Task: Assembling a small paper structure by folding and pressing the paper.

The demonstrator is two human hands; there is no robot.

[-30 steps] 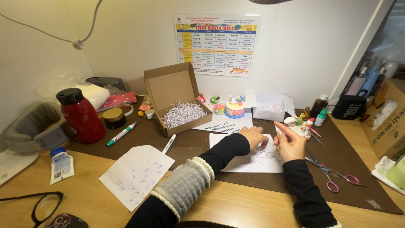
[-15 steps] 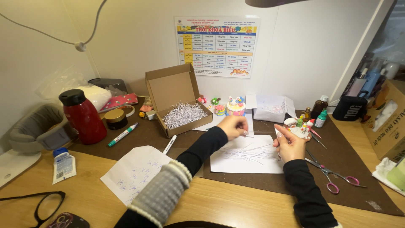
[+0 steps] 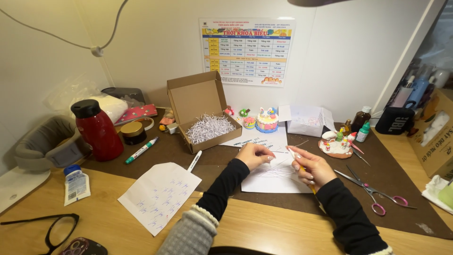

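pencil [image 3: 309,182] mostly hidden inside right hand [image 3: 311,167].

White sheet [image 3: 276,177] with faint pencil lines at centre frame, on a dark brown mat [image 3: 226,158] over a light wood desk [image 3: 94,222]; orange pencil [image 3: 306,178] just right of centre. Red flask [image 3: 98,128] with black cap at left, green-capped white marker [image 3: 141,150] beside it, white note [image 3: 159,196] patterned with blue marks at lower centre-left. Plain brown cardboard box [image 3: 200,113] of white shredded paper at upper centre, pink-handled scissors [image 3: 375,193] at right.
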